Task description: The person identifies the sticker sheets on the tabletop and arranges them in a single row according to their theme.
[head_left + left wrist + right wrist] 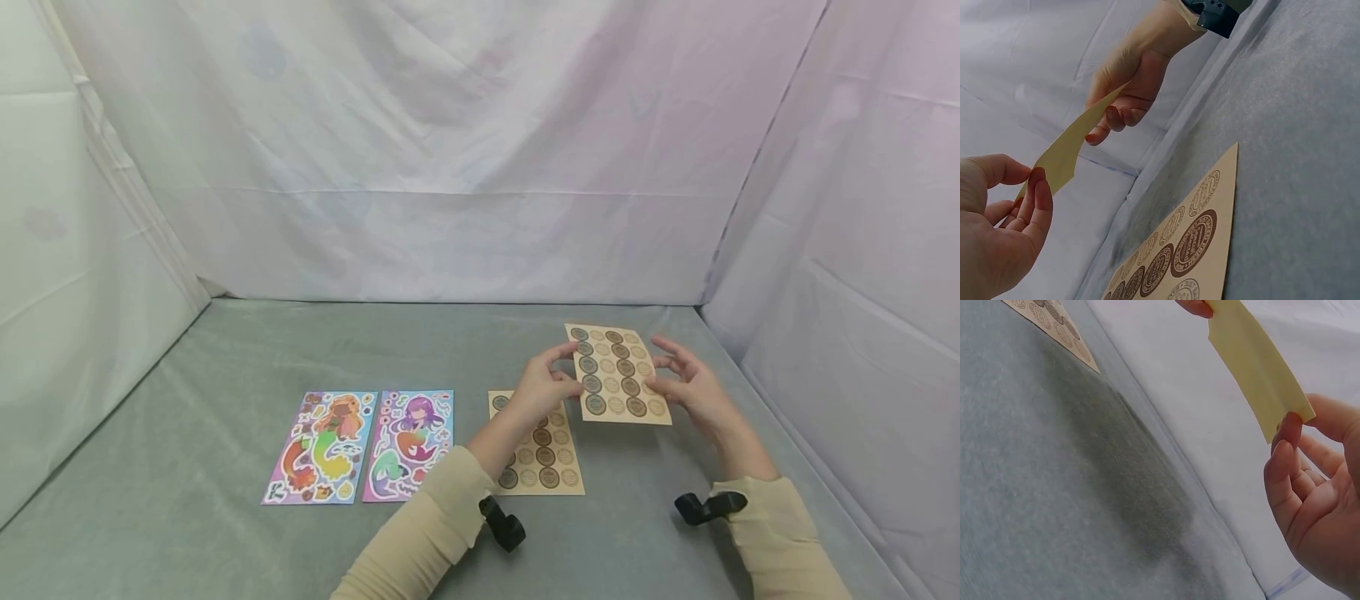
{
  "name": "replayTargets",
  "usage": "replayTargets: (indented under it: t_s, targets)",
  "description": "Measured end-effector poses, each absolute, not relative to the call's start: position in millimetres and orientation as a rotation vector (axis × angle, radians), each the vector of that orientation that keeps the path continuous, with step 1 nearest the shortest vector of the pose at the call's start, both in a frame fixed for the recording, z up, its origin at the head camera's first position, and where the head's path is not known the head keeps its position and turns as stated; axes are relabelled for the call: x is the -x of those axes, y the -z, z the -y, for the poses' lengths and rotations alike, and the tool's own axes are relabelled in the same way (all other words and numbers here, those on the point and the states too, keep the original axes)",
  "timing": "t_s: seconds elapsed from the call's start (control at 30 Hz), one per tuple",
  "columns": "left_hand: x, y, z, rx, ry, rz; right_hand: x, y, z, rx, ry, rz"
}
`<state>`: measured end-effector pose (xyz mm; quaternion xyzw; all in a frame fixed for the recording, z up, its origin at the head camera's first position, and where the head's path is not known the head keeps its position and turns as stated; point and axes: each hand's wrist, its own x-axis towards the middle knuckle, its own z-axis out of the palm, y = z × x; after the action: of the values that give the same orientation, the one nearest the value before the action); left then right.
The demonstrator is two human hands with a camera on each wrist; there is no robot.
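A kraft-coloured sticker sheet (617,375) with rows of round brown and pale seals is held up above the table, slightly bent. My left hand (538,385) pinches its left edge between thumb and fingers. At the opposite edge, the right hand (693,390) pinches the sheet with thumb and fingers. Both wrist views show the plain yellowish back of the sheet (1066,153). A second sheet of round seals (558,467) lies flat on the table, partly covered by the left hand and forearm in the head view.
Left of the hands, two colourful mermaid sticker sheets lie side by side: one with an orange-haired figure (322,450), one with a purple-haired figure (412,442). The grey cloth-covered table (187,467) meets white fabric walls (465,150) at the back and sides.
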<state>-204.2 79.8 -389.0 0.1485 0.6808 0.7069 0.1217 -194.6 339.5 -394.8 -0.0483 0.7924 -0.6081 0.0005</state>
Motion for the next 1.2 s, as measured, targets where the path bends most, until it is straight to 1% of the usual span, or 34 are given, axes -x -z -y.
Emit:
replayTargets:
  t_s: [0.23,0.67,0.97,1.2]
  targets:
    - [201,390,-78,-0.468,-2.005,-2.042,190,392,-340,0.175,1.820,-2.531]
    - [194,393,-74,-0.526,-1.898,-2.164,183,394,-336,0.264,1.783,-2.509]
    - [188,391,-72,-0.466,-1.886,-2.150,175,394,-333,0.245,1.742,-2.519]
    - [183,391,-72,-0.480,-1.862,-2.176,170,394,-333,0.173,1.704,-2.544]
